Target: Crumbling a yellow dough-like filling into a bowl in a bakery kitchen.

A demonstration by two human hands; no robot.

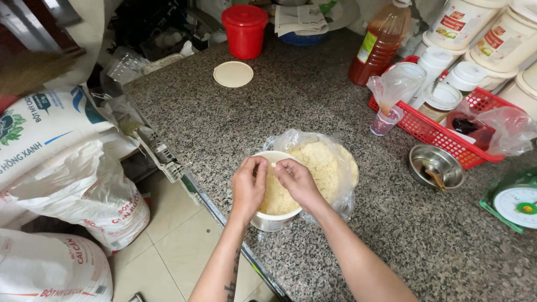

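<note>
A white bowl point(272, 221) stands near the front edge of a speckled granite counter point(313, 100). It is lined with a clear plastic bag point(335, 197) full of pale yellow crumbly dough point(319, 165). My left hand point(249, 184) and my right hand point(296, 180) meet over the bowl's near rim, fingers curled together on the dough. Their fingertips pinch a small bit of it between them. What lies under the palms is hidden.
A red basket point(442, 142) of white-lidded jars sits at the right, with a steel bowl point(436, 166), a green scale point(517, 204), an oil bottle point(380, 42), a red bucket point(244, 31) and a round lid point(233, 74). Flour sacks point(72, 184) lie on the floor, left.
</note>
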